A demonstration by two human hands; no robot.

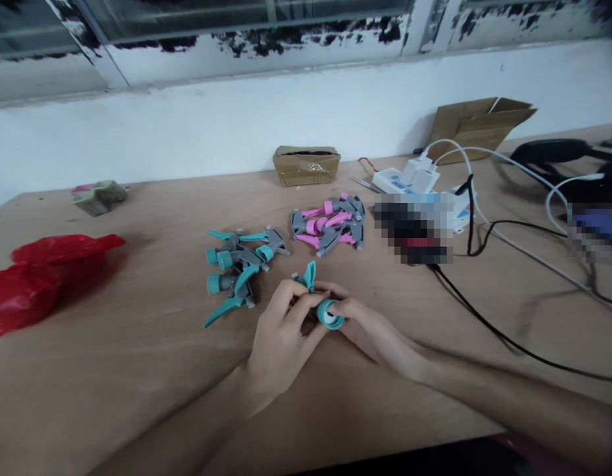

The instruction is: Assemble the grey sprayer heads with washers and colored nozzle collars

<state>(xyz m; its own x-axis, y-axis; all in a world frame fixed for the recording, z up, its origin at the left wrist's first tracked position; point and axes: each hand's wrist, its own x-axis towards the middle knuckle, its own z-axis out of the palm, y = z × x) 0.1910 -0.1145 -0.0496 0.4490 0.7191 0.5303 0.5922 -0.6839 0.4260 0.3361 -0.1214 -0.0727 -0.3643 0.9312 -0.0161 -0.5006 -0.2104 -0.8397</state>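
Observation:
Both hands meet over the middle of the wooden table (137,344) on one teal and grey spray trigger head (320,301). My left hand (281,337) wraps its fingers round the grey body, the teal lever sticking up behind. My right hand (358,324) pinches the teal screw collar at the near end. Just beyond my left hand lies a pile of teal and grey trigger heads (239,268). Behind my right hand lies a pile of pink and grey trigger heads (330,225).
A red plastic bag (43,271) lies at the left. A small taped cardboard box (306,165) and an open carton (477,125) stand by the wall. A white power strip (410,182), black and white cables (494,330) and blurred devices fill the right.

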